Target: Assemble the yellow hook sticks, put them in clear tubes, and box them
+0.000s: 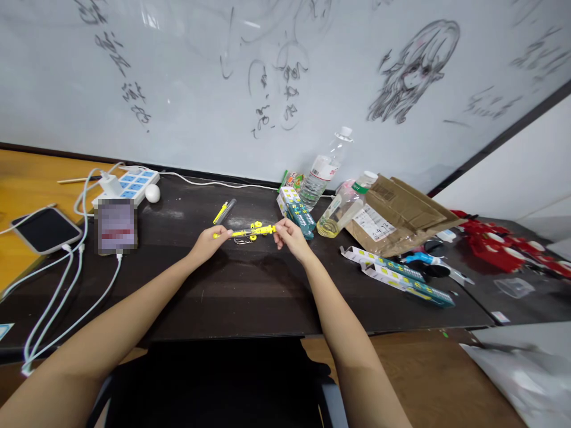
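Note:
Above the dark desk I hold a slim yellow-and-clear stick-like tool (244, 232) level between both hands. My left hand (211, 242) pinches its left end between thumb and fingers. Around its right end the fingers of my right hand (289, 235) are closed. Behind and under the stick lie several small yellow parts (256, 224), with a thin wire-like piece (243, 241) near them. Further back on the desk rest a clear tube (227, 210) and a yellow piece (220, 213) side by side. The stick's exact kind is too small to make out.
Right of my hands are a teal box (298, 213), a water bottle (319, 175), a bottle with yellow liquid (345, 208), a cardboard parcel (397, 208) and opened boxes (408, 282). On the left are a phone (116, 229), a power strip (140, 183) and white cables (66, 300).

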{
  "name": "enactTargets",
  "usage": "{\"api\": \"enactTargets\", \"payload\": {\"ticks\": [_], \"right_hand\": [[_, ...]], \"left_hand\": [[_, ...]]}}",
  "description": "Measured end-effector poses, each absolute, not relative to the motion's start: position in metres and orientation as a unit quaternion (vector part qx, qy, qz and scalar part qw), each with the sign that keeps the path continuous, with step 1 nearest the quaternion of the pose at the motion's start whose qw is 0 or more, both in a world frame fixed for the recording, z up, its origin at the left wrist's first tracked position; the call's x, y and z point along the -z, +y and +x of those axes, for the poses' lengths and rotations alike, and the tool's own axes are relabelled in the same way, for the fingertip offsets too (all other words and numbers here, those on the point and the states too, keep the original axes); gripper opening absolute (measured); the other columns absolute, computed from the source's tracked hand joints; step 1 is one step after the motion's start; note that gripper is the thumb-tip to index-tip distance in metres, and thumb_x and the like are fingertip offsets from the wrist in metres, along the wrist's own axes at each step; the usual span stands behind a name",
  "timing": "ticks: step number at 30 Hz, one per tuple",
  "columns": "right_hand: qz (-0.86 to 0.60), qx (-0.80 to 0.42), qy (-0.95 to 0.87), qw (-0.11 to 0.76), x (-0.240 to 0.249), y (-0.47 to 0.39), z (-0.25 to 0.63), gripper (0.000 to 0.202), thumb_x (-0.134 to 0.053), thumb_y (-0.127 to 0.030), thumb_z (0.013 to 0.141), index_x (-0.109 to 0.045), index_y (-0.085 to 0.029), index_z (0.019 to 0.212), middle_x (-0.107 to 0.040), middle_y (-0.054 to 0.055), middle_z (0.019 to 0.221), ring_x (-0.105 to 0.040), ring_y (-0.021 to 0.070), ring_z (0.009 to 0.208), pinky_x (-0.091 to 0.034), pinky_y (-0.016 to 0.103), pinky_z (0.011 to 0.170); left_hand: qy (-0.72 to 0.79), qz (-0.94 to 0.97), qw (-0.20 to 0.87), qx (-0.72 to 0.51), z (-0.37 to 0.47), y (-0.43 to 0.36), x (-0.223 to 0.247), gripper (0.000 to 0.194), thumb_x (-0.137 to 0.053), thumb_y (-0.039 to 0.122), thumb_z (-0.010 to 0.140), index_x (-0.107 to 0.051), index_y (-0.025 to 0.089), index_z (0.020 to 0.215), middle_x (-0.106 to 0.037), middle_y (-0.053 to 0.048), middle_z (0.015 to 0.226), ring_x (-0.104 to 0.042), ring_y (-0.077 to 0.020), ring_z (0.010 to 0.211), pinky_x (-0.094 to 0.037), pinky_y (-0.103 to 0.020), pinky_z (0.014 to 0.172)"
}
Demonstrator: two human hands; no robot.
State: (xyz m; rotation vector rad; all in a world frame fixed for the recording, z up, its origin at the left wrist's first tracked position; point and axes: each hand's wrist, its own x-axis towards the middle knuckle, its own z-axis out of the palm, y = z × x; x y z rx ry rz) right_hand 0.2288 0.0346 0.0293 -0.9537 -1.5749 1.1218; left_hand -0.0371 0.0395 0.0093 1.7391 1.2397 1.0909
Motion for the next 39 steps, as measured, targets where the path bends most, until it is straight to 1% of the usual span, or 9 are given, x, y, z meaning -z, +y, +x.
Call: {"api": "enactTargets", "payload": {"ticks": [7,15,18,23,26,29,32,36,39], "right_hand": [[-0.432,-0.407,-0.673,0.441,-0.030,0.033,0.229,0.041,-0.049,-0.057,0.085,-0.043,-0.020,0.070,-0.051,-0.006,0.057,-0.044,0.0052,0.039,-0.036,0.018,0.039],[-0.486,-0.359,-0.671,0.429,-0.025,0.033,0.226,0.051,-0.041,-0.062,0.087,-0.043,-0.018,0.060,-0.047,-0.004,0.052,-0.041,0.0052,0.034,-0.030,0.020,0.036],[-0.484,-0.365,-0.660,0.444,-0.023,0.033,0.224,0.048,-0.044,-0.062,0.085,-0.041,-0.019,0.063,-0.046,-0.005,0.054,-0.039,0.0048,0.034,-0.028,0.019,0.033],[-0.463,-0.378,-0.614,0.515,-0.021,0.032,0.215,0.039,-0.061,-0.056,0.077,-0.042,-0.022,0.078,-0.038,-0.011,0.051,-0.030,0.0042,0.032,-0.024,0.018,0.030],[-0.464,-0.371,-0.600,0.535,-0.023,0.031,0.212,0.039,-0.063,-0.055,0.075,-0.041,-0.022,0.076,-0.036,-0.011,0.045,-0.030,0.0047,0.033,-0.022,0.017,0.031],[-0.475,-0.367,-0.606,0.521,-0.026,0.029,0.212,0.038,-0.056,-0.056,0.079,-0.042,-0.022,0.073,-0.037,-0.010,0.041,-0.032,0.0054,0.032,-0.022,0.018,0.032],[-0.463,-0.402,-0.611,0.501,-0.028,0.028,0.215,0.032,-0.049,-0.052,0.083,-0.043,-0.022,0.077,-0.041,-0.010,0.044,-0.033,0.0052,0.031,-0.023,0.017,0.031],[-0.419,-0.475,-0.616,0.469,-0.026,0.030,0.219,0.025,-0.056,-0.042,0.079,-0.040,-0.024,0.088,-0.050,-0.012,0.053,-0.037,0.0048,0.033,-0.029,0.015,0.032],[-0.418,-0.478,-0.623,0.457,-0.023,0.033,0.221,0.028,-0.056,-0.044,0.080,-0.038,-0.024,0.087,-0.049,-0.012,0.050,-0.034,0.0046,0.032,-0.026,0.015,0.032]], "left_hand": [[0.465,0.704,0.340,-0.415,-0.036,0.037,-0.013,0.037,-0.053,0.051,0.079,-0.054,0.017,0.064,-0.045,0.004,0.058,-0.041,-0.0107,0.059,-0.034,-0.023,0.061],[0.464,0.712,0.345,-0.398,-0.036,0.038,-0.010,0.037,-0.053,0.051,0.080,-0.055,0.017,0.065,-0.051,0.003,0.061,-0.045,-0.0114,0.060,-0.036,-0.024,0.064],[0.464,0.714,0.341,-0.398,-0.036,0.037,-0.010,0.037,-0.053,0.051,0.079,-0.055,0.017,0.065,-0.052,0.003,0.062,-0.047,-0.0122,0.063,-0.037,-0.024,0.067],[0.468,0.721,0.333,-0.388,-0.034,0.036,-0.010,0.038,-0.052,0.052,0.079,-0.055,0.017,0.064,-0.055,0.002,0.065,-0.050,-0.0142,0.068,-0.037,-0.025,0.068],[0.467,0.726,0.331,-0.381,-0.033,0.035,-0.009,0.039,-0.051,0.054,0.079,-0.054,0.017,0.065,-0.055,0.002,0.065,-0.050,-0.0146,0.068,-0.037,-0.025,0.068],[0.466,0.730,0.331,-0.374,-0.033,0.035,-0.009,0.039,-0.051,0.054,0.079,-0.052,0.017,0.065,-0.054,0.002,0.065,-0.049,-0.0141,0.067,-0.036,-0.025,0.067],[0.471,0.722,0.331,-0.383,-0.034,0.036,-0.009,0.039,-0.051,0.054,0.079,-0.052,0.017,0.065,-0.053,0.002,0.064,-0.048,-0.0135,0.066,-0.036,-0.024,0.066],[0.480,0.708,0.319,-0.408,-0.036,0.037,-0.010,0.039,-0.052,0.053,0.079,-0.053,0.017,0.065,-0.050,0.003,0.062,-0.046,-0.0133,0.065,-0.036,-0.023,0.065],[0.484,0.702,0.317,-0.414,-0.037,0.037,-0.011,0.038,-0.052,0.053,0.079,-0.053,0.017,0.064,-0.048,0.003,0.060,-0.046,-0.0130,0.064,-0.036,-0.024,0.065]]}}
